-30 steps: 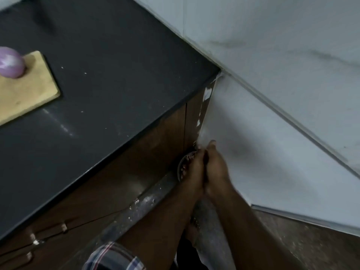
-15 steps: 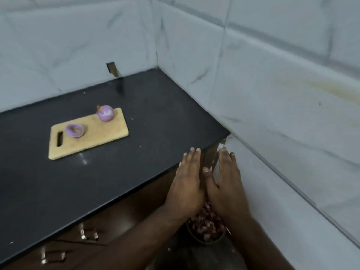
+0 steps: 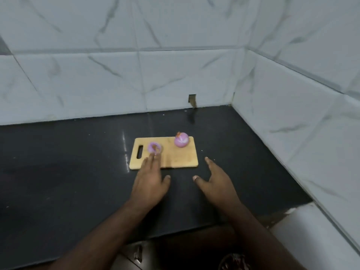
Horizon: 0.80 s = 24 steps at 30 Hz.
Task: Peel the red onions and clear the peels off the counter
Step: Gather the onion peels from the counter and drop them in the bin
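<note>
Wooden board (image 3: 171, 156) carries two peeled onions (image 3: 181, 140); left hand (image 3: 150, 182), right hand (image 3: 218, 180) released, bin (image 3: 233, 262) below counter (image 3: 68, 172)

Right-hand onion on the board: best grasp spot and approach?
Probably grip the right onion across its round middle, coming from above and the near side with the right hand, which is open and closest. It sits free on the cutting board, stub end tilted up-left, so avoid that end.

A home kitchen: black stone counter (image 3: 78, 172), marble-look wall tiles (image 3: 175, 75), wooden chopping board (image 3: 175, 158) with onions (image 3: 181, 140)
</note>
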Each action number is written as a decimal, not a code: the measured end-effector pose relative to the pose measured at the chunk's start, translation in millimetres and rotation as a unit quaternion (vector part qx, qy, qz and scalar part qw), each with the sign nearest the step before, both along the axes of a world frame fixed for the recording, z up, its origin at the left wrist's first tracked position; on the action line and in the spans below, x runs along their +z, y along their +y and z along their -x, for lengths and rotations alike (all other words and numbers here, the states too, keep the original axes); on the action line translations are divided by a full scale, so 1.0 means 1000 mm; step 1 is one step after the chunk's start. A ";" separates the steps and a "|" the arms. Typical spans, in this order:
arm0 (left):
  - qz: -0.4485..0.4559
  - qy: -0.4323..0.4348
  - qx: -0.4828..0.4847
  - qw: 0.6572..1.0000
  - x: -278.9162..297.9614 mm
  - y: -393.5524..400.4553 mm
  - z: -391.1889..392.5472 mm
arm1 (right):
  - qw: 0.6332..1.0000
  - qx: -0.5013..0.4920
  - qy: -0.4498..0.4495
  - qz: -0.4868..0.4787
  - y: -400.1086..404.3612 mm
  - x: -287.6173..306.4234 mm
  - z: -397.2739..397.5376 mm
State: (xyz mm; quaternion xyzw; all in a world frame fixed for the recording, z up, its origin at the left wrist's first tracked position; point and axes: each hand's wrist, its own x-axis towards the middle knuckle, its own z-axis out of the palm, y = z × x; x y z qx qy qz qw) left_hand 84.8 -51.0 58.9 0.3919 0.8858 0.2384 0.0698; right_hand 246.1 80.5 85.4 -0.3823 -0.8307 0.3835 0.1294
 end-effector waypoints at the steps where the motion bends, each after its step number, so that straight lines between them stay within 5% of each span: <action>1: -0.002 -0.010 0.029 1.000 -0.004 0.000 0.028 | 1.000 0.002 0.005 0.015 0.010 0.002 0.020; 5: 0.069 -0.037 0.066 0.995 -0.007 0.020 0.103 | 1.000 -0.006 -0.009 0.001 0.059 0.001 0.094; 11: 0.045 -0.051 0.006 0.998 -0.026 0.058 0.140 | 0.995 0.029 -0.089 0.026 0.098 -0.022 0.177; 15: 0.019 -0.040 -0.003 0.999 -0.033 0.064 0.155 | 0.997 0.053 -0.051 -0.018 0.090 -0.041 0.193; 19: -0.001 -0.026 -0.017 1.000 -0.053 0.068 0.170 | 0.983 0.058 -0.108 -0.137 0.091 -0.053 0.196; 24: -0.012 0.001 -0.007 1.000 -0.059 0.067 0.153 | 0.984 0.092 -0.043 -0.144 0.102 -0.063 0.188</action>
